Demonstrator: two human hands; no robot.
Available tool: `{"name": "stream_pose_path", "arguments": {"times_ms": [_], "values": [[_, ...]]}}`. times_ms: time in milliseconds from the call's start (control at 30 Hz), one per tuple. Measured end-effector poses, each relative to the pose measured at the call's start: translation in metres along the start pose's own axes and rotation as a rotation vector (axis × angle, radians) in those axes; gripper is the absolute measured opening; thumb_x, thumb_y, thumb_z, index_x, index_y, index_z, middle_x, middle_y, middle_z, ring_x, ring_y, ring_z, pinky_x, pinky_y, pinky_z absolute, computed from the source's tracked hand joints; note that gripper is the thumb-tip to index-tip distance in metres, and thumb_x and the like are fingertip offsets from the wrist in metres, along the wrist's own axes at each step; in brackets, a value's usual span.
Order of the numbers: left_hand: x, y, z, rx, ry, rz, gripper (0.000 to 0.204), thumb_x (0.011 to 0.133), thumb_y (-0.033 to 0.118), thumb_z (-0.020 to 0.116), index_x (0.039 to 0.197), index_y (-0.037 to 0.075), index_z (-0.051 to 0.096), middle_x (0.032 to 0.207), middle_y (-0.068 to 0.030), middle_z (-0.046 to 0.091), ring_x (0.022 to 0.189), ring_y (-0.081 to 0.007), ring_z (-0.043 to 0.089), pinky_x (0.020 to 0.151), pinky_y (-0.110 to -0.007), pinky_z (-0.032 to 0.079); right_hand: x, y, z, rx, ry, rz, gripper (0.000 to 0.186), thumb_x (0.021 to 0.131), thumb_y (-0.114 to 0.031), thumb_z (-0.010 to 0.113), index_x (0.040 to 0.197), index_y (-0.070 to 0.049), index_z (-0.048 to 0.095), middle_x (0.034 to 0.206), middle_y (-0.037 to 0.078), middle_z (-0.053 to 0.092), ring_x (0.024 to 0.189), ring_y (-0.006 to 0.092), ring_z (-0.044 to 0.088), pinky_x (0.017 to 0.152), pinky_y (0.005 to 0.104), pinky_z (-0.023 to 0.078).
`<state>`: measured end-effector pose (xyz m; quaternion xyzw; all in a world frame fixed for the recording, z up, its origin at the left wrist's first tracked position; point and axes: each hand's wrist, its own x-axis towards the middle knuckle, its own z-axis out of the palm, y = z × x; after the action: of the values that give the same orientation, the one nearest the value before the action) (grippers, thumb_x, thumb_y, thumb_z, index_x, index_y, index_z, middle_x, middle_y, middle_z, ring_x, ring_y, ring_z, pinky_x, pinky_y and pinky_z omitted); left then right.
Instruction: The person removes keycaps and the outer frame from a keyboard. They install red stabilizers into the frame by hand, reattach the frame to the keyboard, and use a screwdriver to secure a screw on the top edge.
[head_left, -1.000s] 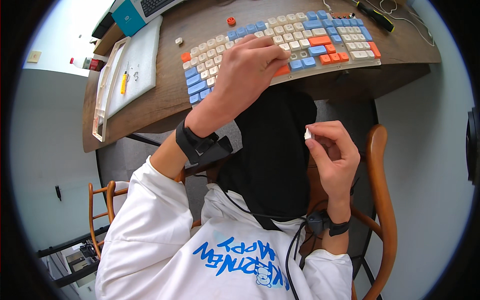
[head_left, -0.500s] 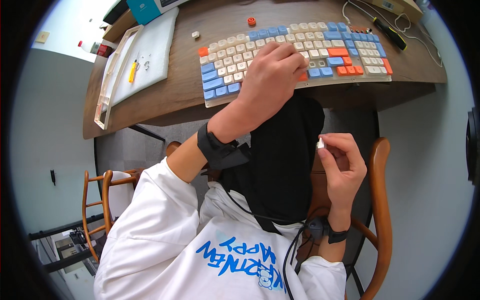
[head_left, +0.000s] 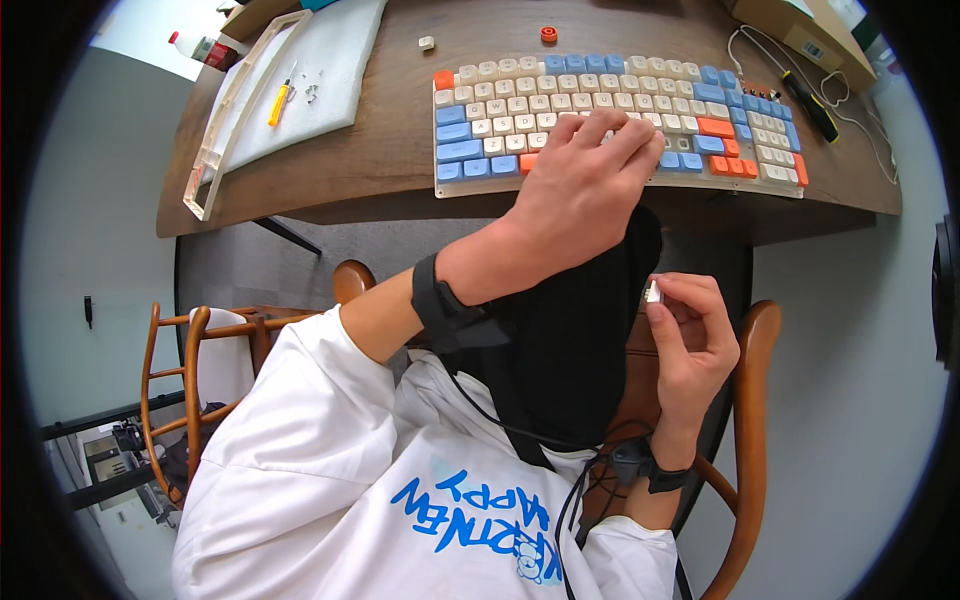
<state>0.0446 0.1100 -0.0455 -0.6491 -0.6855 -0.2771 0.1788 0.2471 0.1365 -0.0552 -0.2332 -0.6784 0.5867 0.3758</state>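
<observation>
My left hand [head_left: 590, 180] is bent palm-down over the lower middle of a keyboard [head_left: 515, 106] with cream, blue and orange keycaps. Its fingers curl onto the keys, and their tips and whatever they grip are hidden. Just right of that hand, a spot without a keycap [head_left: 683, 144] shows among the lower rows. Away from the table, above the chair seat, my right hand [head_left: 697, 320] pinches a small white keycap [head_left: 653, 292] between thumb and index finger. Small prongs show on the keycap's left side.
Behind the keyboard lie a loose cream keycap [head_left: 427, 43] and a red ring-shaped piece [head_left: 548, 34]. At left, a clear frame [head_left: 240, 110] and a yellow-handled tool [head_left: 279, 106] rest on or beside white foam [head_left: 335, 90]. A screwdriver [head_left: 812, 108] and cable lie at right.
The view has shifted, so the keyboard sits higher and farther right. My left hand has spread its fingers a little over the keys. My right hand still pinches the keycap.
</observation>
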Motion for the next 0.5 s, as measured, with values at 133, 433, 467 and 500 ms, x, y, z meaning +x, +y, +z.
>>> {"name": "stream_pose_path", "arguments": {"times_ms": [133, 433, 467, 500], "values": [[-0.007, -0.006, -0.001, -0.074, 0.017, -0.008, 0.036, 0.082, 0.001, 0.063, 0.118, 0.003, 0.067, 0.123, -0.0042, 0.064, 0.118, -0.0254, 0.057, 0.096, -0.038, 0.045, 0.001, -0.003, 0.002, 0.014, -0.003, -0.025, 0.021, 0.087, 0.01, 0.07, 0.107, 0.001, 0.069, 0.105, 0.009, 0.066, 0.088, 0.0124, 0.065, 0.079, 0.0225, 0.054], [-0.017, -0.013, 0.009, 0.032, 0.076, 0.045, 0.043, 0.082, 0.003, 0.064, 0.125, 0.005, 0.065, 0.13, -0.0032, 0.062, 0.12, -0.0232, 0.057, 0.098, -0.036, 0.044, 0.009, -0.004, -0.002, -0.056, -0.005, -0.053, 0.022, 0.086, 0.01, 0.07, 0.106, 0.001, 0.068, 0.106, 0.011, 0.067, 0.089, 0.0137, 0.065, 0.079, 0.0235, 0.052], [-0.018, -0.012, 0.011, 0.064, 0.095, 0.066, 0.044, 0.082, 0.003, 0.064, 0.126, 0.004, 0.065, 0.131, -0.0035, 0.062, 0.12, -0.0228, 0.058, 0.098, -0.035, 0.044, 0.015, -0.007, -0.004, -0.102, 0.004, -0.062, 0.023, 0.086, 0.01, 0.07, 0.107, 0.001, 0.068, 0.106, 0.01, 0.067, 0.089, 0.0133, 0.064, 0.079, 0.023, 0.051], [-0.019, -0.012, 0.01, 0.07, 0.085, 0.078, 0.047, 0.083, 0.003, 0.064, 0.13, 0.004, 0.063, 0.134, -0.0045, 0.061, 0.122, -0.0225, 0.057, 0.099, -0.035, 0.044, 0.023, -0.01, -0.005, -0.143, 0.013, -0.092, 0.024, 0.086, 0.01, 0.07, 0.107, 0.001, 0.068, 0.106, 0.01, 0.067, 0.089, 0.0131, 0.064, 0.079, 0.023, 0.051]]}}
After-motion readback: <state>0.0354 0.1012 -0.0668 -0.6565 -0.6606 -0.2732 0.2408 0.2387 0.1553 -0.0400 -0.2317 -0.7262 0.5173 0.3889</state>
